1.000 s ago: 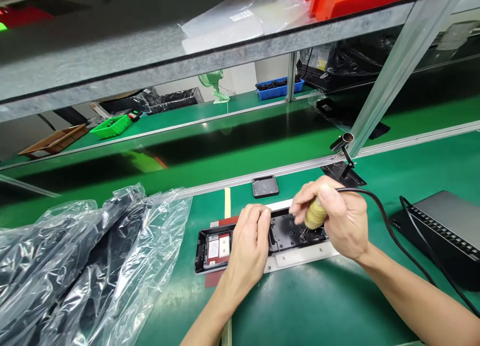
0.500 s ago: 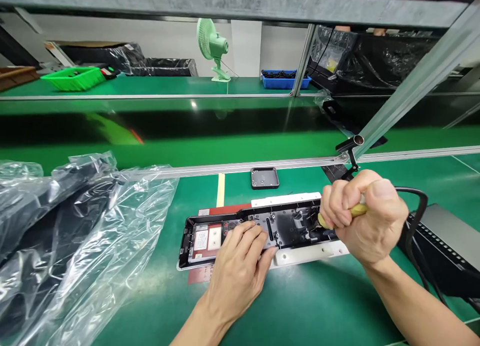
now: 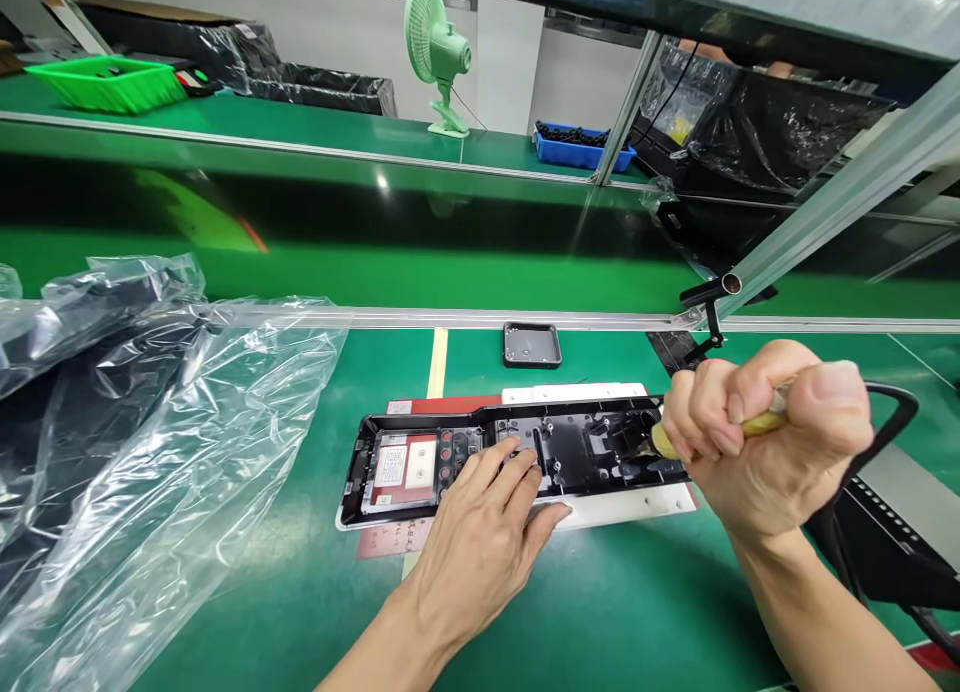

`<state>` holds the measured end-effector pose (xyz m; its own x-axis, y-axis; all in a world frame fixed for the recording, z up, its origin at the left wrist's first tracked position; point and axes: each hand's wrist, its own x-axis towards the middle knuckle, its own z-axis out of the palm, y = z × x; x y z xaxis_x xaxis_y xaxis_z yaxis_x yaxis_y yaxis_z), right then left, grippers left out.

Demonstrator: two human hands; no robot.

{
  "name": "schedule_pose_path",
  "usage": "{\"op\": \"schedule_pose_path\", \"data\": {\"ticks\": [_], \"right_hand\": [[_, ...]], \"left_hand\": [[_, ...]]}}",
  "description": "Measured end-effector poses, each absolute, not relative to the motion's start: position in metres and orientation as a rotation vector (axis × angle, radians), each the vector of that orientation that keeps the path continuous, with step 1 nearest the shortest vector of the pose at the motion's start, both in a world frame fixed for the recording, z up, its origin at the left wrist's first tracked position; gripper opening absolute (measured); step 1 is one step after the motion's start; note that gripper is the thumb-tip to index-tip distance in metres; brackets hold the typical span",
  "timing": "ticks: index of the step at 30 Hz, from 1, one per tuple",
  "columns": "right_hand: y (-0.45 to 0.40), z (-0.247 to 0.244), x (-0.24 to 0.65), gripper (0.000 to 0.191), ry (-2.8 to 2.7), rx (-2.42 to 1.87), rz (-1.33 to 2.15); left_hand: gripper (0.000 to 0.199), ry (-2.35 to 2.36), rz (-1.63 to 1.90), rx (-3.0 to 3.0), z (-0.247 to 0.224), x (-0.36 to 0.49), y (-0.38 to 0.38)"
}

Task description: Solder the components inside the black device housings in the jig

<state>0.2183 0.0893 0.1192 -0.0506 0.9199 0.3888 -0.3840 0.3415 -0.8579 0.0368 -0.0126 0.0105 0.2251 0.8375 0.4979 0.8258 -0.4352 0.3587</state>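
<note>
A long black plastic housing lies open side up on a white and red fixture, with a window and small round holes toward its left end. My left hand rests across its middle, fingers stretched out and touching the inside. My right hand is wrapped around the yellow handle of a tool, thumb uppermost. The tool's front end points into the right end of the housing; its tip is hard to make out, so I cannot tell the exact kind.
A small black cover lies behind the housing. Clear plastic bags with dark contents cover the left side. An aluminium post with a clamp rises at right, near a black cable. A green fan stands beyond.
My right hand has moved slightly right and back with the tool, its tip still at the housing's right end. My left hand stays on the housing. The head view has tilted.
</note>
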Motion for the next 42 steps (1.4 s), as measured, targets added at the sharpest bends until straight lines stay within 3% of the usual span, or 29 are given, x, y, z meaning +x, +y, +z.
{"op": "schedule_pose_path", "data": {"ticks": [42], "right_hand": [[0.0893,0.1217,0.2173,0.043,-1.25,-0.569,1.19]], "left_hand": [[0.028,1.676,1.06,2.449,0.0101,0.0399,-0.011]]}}
